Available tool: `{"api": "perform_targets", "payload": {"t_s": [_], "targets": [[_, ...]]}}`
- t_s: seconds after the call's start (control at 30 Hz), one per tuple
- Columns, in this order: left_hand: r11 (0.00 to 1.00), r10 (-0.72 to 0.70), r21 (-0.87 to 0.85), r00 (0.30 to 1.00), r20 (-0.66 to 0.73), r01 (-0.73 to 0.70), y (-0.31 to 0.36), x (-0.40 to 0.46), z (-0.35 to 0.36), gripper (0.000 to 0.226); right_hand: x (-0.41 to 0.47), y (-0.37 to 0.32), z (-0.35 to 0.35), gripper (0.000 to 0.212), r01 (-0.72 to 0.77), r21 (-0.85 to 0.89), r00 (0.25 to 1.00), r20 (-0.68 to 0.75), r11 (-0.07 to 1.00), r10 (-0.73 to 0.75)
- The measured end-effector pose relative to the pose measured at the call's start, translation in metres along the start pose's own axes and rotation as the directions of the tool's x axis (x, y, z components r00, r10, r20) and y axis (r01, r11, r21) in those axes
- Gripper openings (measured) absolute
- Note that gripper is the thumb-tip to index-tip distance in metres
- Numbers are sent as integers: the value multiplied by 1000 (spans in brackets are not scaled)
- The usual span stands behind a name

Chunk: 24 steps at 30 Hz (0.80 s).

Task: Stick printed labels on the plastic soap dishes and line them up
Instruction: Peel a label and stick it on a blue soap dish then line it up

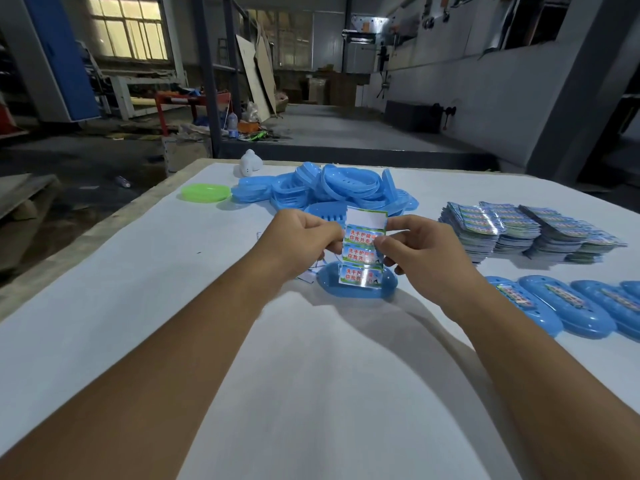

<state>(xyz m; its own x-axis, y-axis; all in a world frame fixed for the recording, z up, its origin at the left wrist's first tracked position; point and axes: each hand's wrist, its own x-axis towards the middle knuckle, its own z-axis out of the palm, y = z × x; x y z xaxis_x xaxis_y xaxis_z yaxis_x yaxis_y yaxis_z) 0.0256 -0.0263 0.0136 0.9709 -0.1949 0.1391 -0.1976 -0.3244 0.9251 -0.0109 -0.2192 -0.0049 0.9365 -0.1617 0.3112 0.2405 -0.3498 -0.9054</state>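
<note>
The left hand (304,237) has its grip pinched on the left edge of a label sheet (364,251), and the right hand (420,252) has its grip pinched on the sheet's right edge, thumb and fingertips closed on the paper about halfway up. The sheet stands upright between them: its top panel is blank white, and three printed labels with red characters run below it. Its lower end hangs over, or touches, a blue soap dish (356,284) lying on the bench (311,393) near the middle; which of the two cannot be told. A few small paper scraps (310,273) lie just left of that dish, partly hidden by the left wrist. Behind the hands, toward the far edge of the bench, sits a heap of blue soap dishes (332,190), with a green dish (206,193) at its left and a white object (247,163) near the far edge. Toward the right edge, stacks of label sheets (530,230) lie side by side, and nearer the person a row of labelled dishes (568,310) lies edge to edge, overlapping, running off the right side.
</note>
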Motion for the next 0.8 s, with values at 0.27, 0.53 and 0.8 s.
{"api": "perform_targets", "payload": {"t_s": [0.27,0.53,0.8], "targets": [[995,22,95,1000,22,-24,-1,-2,1,25,2,4,-1,12,-14,-63,1000,24,998,16],[988,118,89,990,77,-125,-6,-4,9,23,-2,4,0,19,38,-218,997,-57,975,-51],[976,194,84,976,98,-203,-9,-3,15,21,-10,-8,2,16,37,-165,999,32,986,-33]]}}
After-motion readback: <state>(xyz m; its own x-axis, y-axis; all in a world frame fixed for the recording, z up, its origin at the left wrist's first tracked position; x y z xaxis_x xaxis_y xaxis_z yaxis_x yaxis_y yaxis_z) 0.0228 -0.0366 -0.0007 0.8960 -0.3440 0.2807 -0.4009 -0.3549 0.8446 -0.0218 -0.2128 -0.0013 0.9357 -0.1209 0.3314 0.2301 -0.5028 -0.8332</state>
